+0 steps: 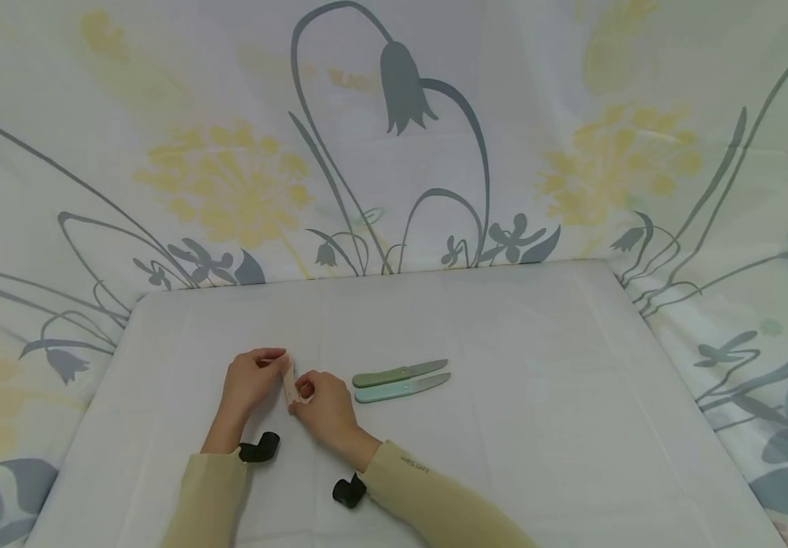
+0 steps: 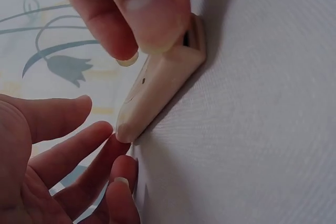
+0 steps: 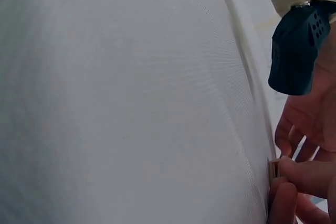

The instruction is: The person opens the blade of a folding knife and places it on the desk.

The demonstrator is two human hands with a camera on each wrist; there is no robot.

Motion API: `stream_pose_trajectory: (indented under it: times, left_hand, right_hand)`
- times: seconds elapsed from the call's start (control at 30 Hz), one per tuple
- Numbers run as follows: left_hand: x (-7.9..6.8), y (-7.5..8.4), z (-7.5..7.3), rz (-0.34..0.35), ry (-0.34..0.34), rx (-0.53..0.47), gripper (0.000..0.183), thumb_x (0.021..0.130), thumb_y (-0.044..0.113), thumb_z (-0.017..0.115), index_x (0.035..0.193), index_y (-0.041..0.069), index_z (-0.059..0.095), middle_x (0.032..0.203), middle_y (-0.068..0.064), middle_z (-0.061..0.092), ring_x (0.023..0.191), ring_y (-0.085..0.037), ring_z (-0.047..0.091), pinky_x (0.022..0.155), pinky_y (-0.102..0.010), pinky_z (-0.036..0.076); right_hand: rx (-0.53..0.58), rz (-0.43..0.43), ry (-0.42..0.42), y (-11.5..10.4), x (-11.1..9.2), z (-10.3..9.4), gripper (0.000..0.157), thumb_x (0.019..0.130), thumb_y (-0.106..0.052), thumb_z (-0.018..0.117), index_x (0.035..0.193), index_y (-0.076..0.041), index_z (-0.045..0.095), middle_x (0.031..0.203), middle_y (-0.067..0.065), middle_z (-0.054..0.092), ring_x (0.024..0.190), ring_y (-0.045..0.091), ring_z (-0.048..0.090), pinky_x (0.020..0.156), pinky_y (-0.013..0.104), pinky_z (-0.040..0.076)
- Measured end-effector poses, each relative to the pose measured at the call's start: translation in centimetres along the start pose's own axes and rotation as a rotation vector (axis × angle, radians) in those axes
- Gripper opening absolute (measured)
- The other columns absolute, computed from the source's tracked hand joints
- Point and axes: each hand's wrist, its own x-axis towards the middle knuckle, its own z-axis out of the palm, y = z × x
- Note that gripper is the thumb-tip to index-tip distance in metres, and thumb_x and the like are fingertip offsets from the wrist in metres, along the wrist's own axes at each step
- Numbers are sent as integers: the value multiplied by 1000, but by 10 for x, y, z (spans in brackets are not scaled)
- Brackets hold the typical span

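Note:
A pale pink folding knife lies on the white cloth with its long side running away from me. A dark slot shows at its near end in the left wrist view. My right hand pinches that near end between thumb and fingers. At the far end, the fingertips of my left hand touch the tip of the knife. In the left wrist view the left thumb stands apart from it. Right of my hands lie a green-handled knife and a turquoise-handled knife, blades out and pointing right.
A white cloth covers the table. Behind and beside it hang flower-printed sheets. Black wrist cameras stick out from both sleeves, close over the cloth.

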Motion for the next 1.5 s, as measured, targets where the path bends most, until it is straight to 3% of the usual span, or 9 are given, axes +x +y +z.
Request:
stream_pose_trajectory:
  times: [0.3, 0.6, 0.77, 1.0, 1.17, 1.33, 1.5]
  left_hand:
    - [-1, 0, -6, 20, -5, -138, 33, 94, 17, 70, 124, 4, 69, 119, -17, 65, 106, -29, 63, 77, -27, 50]
    - [-6, 1, -10, 95, -15, -267, 32, 92, 20, 74, 119, 2, 71, 114, -16, 68, 99, -17, 63, 79, -21, 51]
    - [-9, 3, -13, 104, -13, -371, 37, 93, 21, 74, 121, -2, 68, 112, -13, 68, 92, -8, 63, 79, -20, 52]
    - [-13, 11, -12, 92, 46, -596, 41, 93, 15, 72, 124, -9, 62, 103, 2, 70, 94, -7, 66, 83, -22, 53]
    - [-17, 12, -7, 63, 113, -755, 39, 92, 11, 73, 122, -11, 62, 98, 3, 71, 94, -9, 66, 84, -22, 53]
    - [-22, 12, -2, 81, 142, -799, 41, 91, 10, 75, 123, -12, 61, 96, 3, 70, 90, -9, 65, 83, -21, 52]
    - [-25, 13, 3, 98, 111, -794, 43, 91, 10, 74, 124, -14, 59, 99, 2, 68, 87, -9, 65, 81, -20, 52]
  right_hand:
    - [9, 22, -47, 0, 3, -4, 38, 74, -12, 87, 107, -7, 68, 77, -7, 57, 66, 4, 46, 60, 21, 39]
    - [55, 22, -60, 2, 4, -3, 19, 76, -11, 83, 92, -5, 73, 75, -8, 62, 67, 1, 51, 62, 20, 43]
    - [137, 25, -51, 0, 3, -4, 15, 80, -7, 80, 92, -3, 73, 73, -7, 63, 62, -1, 53, 58, 18, 45]
    - [263, 40, -41, -12, 2, -19, 13, 83, -5, 77, 94, 0, 72, 73, -6, 63, 58, 0, 54, 53, 19, 46]
    - [299, 31, -41, -17, 0, -32, 13, 84, -6, 76, 95, 0, 73, 72, -6, 63, 54, 1, 55, 50, 19, 46]
    - [347, 5, -3, -18, 0, -49, 12, 84, -3, 75, 96, 0, 73, 73, -3, 63, 53, 3, 56, 48, 19, 44]
    - [340, -5, 46, -11, 2, -64, 12, 85, -4, 75, 97, -1, 74, 79, -2, 62, 56, 3, 57, 50, 19, 44]
